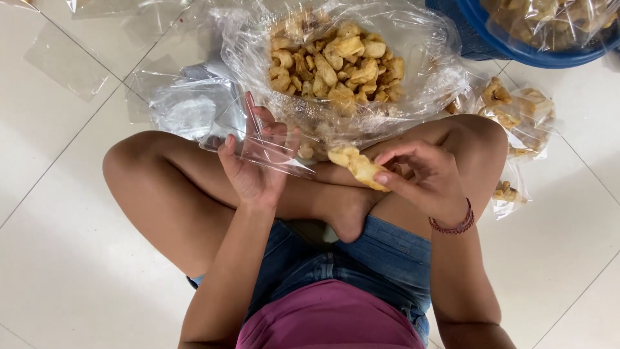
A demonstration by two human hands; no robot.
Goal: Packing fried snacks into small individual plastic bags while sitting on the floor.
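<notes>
Cross-legged on the white tiled floor (58, 258), I work just in front of the big clear sack of fried snack pieces (339, 68), my landmark here. My left hand (255, 161), nearest my knee and just this side of the sack, is raised palm-up with fingers spread loosely, gripping a small clear plastic bag (268, 152) that looks empty as yet. My right hand (423, 178), also just short of the sack and to its right, curls inward, thumb and fingertips pinching a few golden snack pieces (355, 165) held between the two hands, close to the bag's mouth but not inside it. A beaded bracelet (455, 223) circles that wrist. By my judgement this bag is barely begun: the sack directly beyond my hands remains heaped. To the right of the sack, filled small packets (516, 113) lie on the floor, so some portions are done. Left of the sack lie spare flat bags (187, 106); beyond it to the right, a blue basin (536, 55) holds more packed snacks
</notes>
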